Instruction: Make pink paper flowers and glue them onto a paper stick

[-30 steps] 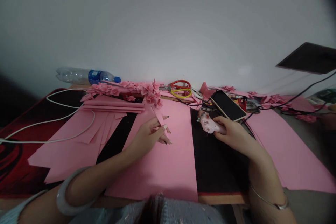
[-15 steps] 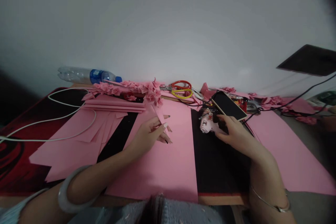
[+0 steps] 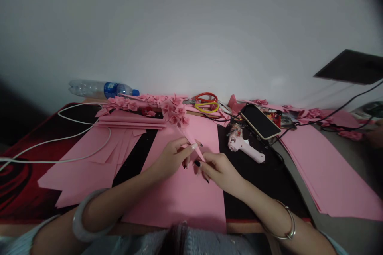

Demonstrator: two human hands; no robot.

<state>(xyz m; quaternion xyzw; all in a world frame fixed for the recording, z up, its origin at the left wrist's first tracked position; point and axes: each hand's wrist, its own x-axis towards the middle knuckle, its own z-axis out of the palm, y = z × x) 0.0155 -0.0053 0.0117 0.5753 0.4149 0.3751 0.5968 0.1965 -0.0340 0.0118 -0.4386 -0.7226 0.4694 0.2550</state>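
My left hand [image 3: 172, 157] pinches a folded pink paper piece [image 3: 191, 141] above a large pink sheet [image 3: 179, 195]. My right hand [image 3: 220, 171] has come beside it and grips the lower end of the same piece with its fingertips. A pink glue gun [image 3: 243, 146] lies by itself on the black mat [image 3: 257, 175], to the right of both hands.
Pink paper flowers [image 3: 173, 111] line the back with red and yellow scissors [image 3: 206, 101], a phone [image 3: 260, 121] and a water bottle [image 3: 101, 87]. A white cable [image 3: 60, 143] crosses the left side. More pink sheets [image 3: 323, 159] lie at right.
My right hand has let go of the glue gun, leaving it on the mat, and moved left to take hold of the folded pink piece held by my left hand.
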